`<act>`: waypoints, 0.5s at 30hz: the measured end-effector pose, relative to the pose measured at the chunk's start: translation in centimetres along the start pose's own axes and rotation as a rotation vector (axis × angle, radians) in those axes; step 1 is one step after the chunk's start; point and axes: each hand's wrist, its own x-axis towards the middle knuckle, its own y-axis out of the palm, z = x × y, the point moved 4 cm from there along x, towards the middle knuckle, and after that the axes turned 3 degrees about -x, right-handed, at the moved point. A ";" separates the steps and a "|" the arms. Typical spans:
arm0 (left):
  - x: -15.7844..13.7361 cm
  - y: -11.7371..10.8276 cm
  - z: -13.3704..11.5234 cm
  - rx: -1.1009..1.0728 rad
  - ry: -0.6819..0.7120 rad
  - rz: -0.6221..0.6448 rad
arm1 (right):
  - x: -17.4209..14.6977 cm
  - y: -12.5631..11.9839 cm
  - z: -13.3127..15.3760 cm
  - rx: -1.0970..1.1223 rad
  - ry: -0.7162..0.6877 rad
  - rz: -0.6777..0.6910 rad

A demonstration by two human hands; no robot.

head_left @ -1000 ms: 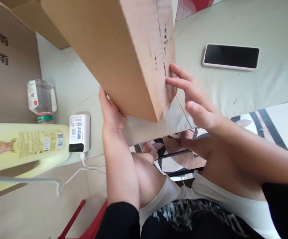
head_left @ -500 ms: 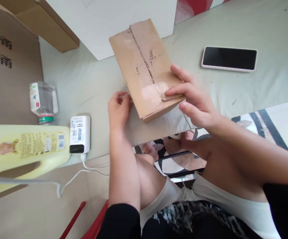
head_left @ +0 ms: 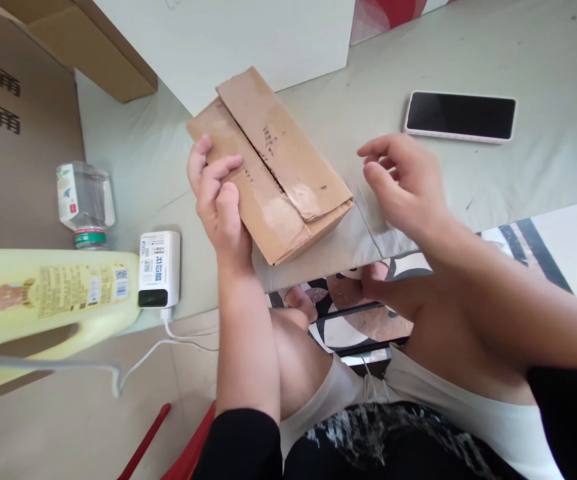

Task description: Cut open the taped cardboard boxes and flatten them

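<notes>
The small brown cardboard box (head_left: 296, 157) sat at the centre of the frame, slanting from upper left to lower right, its taped top seam facing the camera; whether it rested fully on the pale green tablecloth (head_left: 488, 170) could not be told. The left hand (head_left: 223, 210) lay against the box's left side, fingers parted and loosely bent over the edge, with fingertips and thumb on the top face. Whether it gripped the box firmly or only steadied it was unclear. The right hand (head_left: 411, 183), right of centre, was clear of the box, its fingers curled and only a narrow gap between thumb and index finger, with nothing visible in it. A smartphone (head_left: 461, 117) lay at upper right, near that hand. A white power bank (head_left: 159, 267) with a white cable (head_left: 141, 360) plugged in lay at left, just beside a yellow jug (head_left: 58, 283).
</notes>
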 end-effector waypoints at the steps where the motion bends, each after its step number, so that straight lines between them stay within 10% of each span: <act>1: 0.0 0.0 0.0 -0.002 0.004 0.003 | 0.3 -0.2 -0.9 -0.128 0.095 -0.006; 9: -0.1 0.0 0.2 -0.069 -0.058 0.039 | 1.0 -0.2 -4.0 -0.568 0.383 0.277; 15: -0.1 0.0 0.2 -0.024 -0.054 0.017 | 1.2 0.5 -3.1 -0.004 0.249 0.109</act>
